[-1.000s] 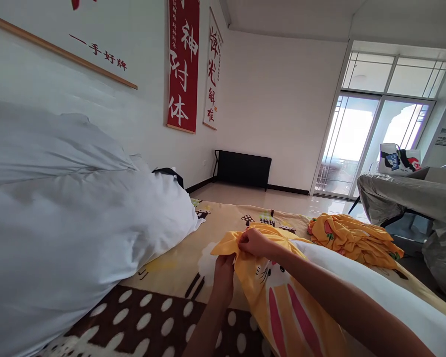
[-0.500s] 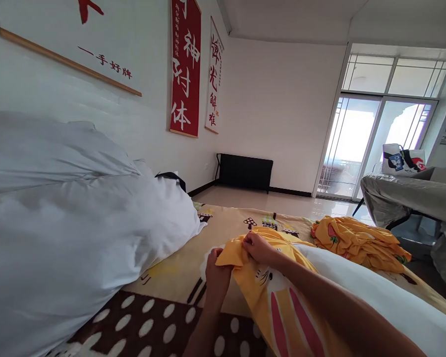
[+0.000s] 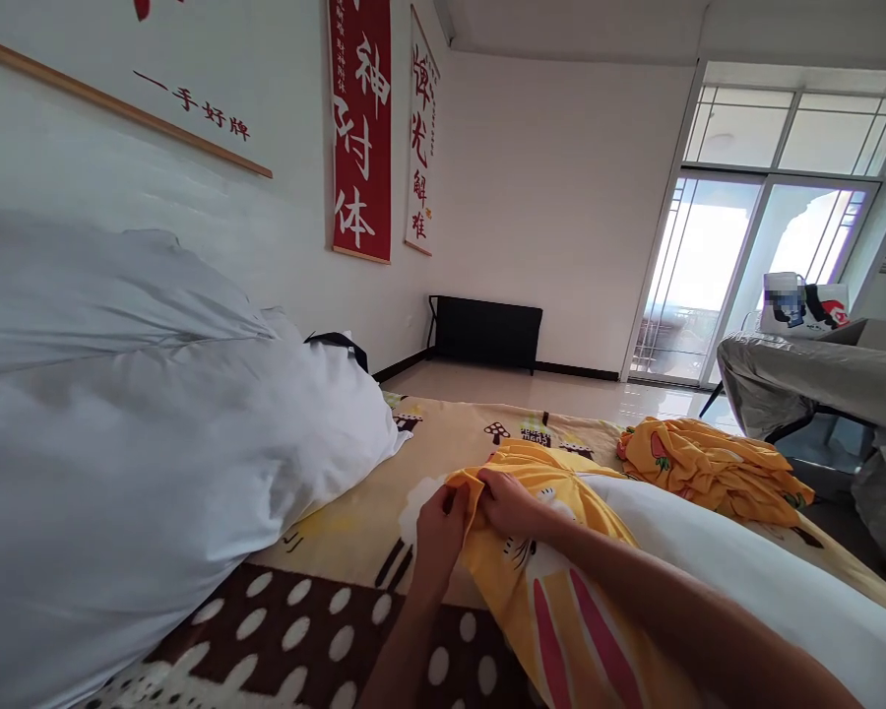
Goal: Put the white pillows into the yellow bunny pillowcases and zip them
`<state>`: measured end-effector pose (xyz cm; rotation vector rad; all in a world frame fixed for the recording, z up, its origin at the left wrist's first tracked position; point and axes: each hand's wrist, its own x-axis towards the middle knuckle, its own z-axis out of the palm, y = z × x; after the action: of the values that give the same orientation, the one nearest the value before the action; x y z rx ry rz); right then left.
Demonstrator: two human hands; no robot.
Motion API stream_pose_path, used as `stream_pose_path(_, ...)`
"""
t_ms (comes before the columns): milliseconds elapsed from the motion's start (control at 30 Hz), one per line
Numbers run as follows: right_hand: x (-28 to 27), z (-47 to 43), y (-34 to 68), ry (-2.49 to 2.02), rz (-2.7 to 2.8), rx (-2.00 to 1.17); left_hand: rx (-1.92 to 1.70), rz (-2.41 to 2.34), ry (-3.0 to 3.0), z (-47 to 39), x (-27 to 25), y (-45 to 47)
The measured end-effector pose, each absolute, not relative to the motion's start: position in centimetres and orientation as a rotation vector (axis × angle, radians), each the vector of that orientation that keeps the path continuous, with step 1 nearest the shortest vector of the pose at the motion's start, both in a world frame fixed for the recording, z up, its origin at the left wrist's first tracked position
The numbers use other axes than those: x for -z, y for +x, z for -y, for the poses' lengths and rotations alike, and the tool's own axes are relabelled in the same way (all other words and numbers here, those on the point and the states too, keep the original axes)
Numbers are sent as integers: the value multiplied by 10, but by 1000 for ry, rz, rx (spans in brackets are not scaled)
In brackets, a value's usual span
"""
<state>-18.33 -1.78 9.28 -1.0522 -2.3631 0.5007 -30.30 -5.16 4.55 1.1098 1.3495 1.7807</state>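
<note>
Hands pinch yellow pillowcase: left hand point(image 3: 437, 527) and right hand point(image 3: 508, 502) both clench its bunched end on white pillow point(image 3: 716, 561), lying on patterned blanket point(image 3: 354, 532). Pillowcase point(image 3: 553, 601) covers near part only; far stretch bare, rest left.

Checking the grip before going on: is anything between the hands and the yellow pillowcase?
Nothing visible. The left hand and right hand both pinch the yellow pillowcase at its bunched corner, directly on the cloth.
</note>
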Motion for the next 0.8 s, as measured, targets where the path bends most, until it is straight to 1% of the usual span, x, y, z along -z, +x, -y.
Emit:
stream_pose_path(100,-108,4,-179,-1028,2500,-545,-1721,-1280,1025,54,-46,-306)
stream_pose_path(200,-132,-30,-175,-1004,2594,-609,-1666,-1180,959,58,-51,-310)
stream_pose_path(300,-147,-64,-180,-977,2646,-603,-1613,-1048,874,62,-55,-316)
stream_pose_path(433,-136,-87,-197,-946,2892,-653,-1580,-878,731,61,-51,-322)
stream_pose_path(533,-119,-98,-203,-962,3011,-657,-1602,-846,619,56,-44,-326)
stream_pose_path(800,-107,-121,-190,-952,2827,-370,-1583,-798,563,47,-39,-329)
